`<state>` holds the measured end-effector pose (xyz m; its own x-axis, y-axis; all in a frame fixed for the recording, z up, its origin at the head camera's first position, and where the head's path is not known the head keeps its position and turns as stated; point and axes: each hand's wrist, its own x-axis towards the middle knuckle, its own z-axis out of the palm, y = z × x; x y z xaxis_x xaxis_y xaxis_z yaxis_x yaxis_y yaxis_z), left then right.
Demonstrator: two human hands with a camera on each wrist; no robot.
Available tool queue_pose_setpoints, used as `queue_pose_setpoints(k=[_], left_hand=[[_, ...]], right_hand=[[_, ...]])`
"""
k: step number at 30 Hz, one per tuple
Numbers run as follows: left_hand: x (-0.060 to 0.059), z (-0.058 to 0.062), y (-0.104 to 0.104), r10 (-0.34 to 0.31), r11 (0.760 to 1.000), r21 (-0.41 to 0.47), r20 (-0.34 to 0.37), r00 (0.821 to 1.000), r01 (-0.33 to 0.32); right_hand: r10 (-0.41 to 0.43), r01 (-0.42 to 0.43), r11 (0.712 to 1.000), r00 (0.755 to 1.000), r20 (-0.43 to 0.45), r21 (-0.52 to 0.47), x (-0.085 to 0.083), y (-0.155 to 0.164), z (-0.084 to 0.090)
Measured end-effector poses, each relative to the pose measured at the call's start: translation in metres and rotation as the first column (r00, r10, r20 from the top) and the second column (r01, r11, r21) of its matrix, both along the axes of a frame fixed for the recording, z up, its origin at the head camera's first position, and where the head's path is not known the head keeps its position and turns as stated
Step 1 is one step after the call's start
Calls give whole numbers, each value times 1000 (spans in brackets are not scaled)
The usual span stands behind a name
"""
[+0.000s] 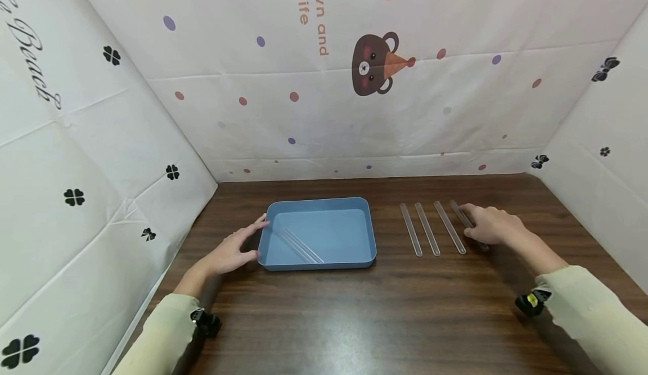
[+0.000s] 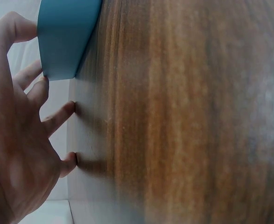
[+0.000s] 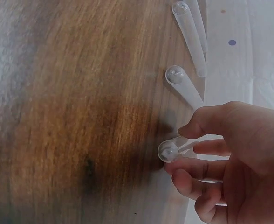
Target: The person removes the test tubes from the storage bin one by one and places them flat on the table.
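Observation:
A blue tray [image 1: 341, 229] lies at the middle of the table, with clear tubes [image 1: 298, 245] lying slantwise in its left part. My left hand [image 1: 234, 250] rests at the tray's left end, fingers spread, thumb and fingertips against the wall [image 2: 65, 42]. To the right of the tray, several clear test tubes [image 1: 411, 230] lie in a row. My right hand [image 1: 492, 226] is over the rightmost test tube [image 3: 169, 150], thumb on one side and fingers on the other, pinching it. Part of that tube is hidden by the hand.
The dark wooden table [image 1: 314, 313] extends in front of the tray. White printed cloth [image 1: 314, 116] hangs behind the table and along both sides. A black wrist strap [image 1: 531, 302] is on the right sleeve, another [image 1: 206, 322] on the left.

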<state>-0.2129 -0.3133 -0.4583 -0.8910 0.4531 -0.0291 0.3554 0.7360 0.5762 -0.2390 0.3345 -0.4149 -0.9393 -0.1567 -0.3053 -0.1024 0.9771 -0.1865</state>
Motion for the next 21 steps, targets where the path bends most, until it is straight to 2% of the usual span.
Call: queue_pose_setpoints(k=[21], left_hand=[[0, 0, 0, 3, 1000, 1, 2, 1000, -3]], right_hand=[[2, -2, 1000, 1000, -12, 10, -1, 4, -4]])
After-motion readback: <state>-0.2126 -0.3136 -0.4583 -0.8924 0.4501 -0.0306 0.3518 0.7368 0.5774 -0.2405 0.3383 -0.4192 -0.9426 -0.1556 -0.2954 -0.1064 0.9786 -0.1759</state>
